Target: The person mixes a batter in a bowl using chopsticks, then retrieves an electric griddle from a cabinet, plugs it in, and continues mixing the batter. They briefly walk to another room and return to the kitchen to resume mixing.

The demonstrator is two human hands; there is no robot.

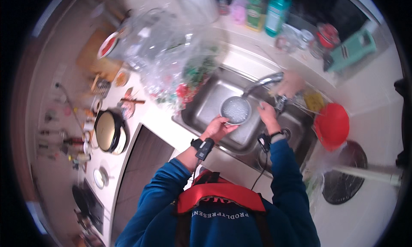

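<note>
A round light-coloured bowl (249,113) is under the spout of the metal tap (264,80), over the left basin of the steel sink (206,92). Bubbly water (236,106) fills much of it. My left hand (219,128) grips the near left side of the bowl's rim, thumb and fingers closed on it. To the right of the bowl, apart from it, is my right hand (268,115), its fingers loosely apart and a little blurred. Nearest to it stands the tap's metal lever (281,103). A blurred pinkish shape (292,84) sits behind the tap; I cannot make out what it is.
Clear plastic bags with red and green print (171,62) crowd the counter left of the sink. Bottles (277,13) and jars line the back ledge. A green grater-like tool (352,49) leans there. On the right are a red basin (332,126) and a dark round lid-like thing (345,178).
</note>
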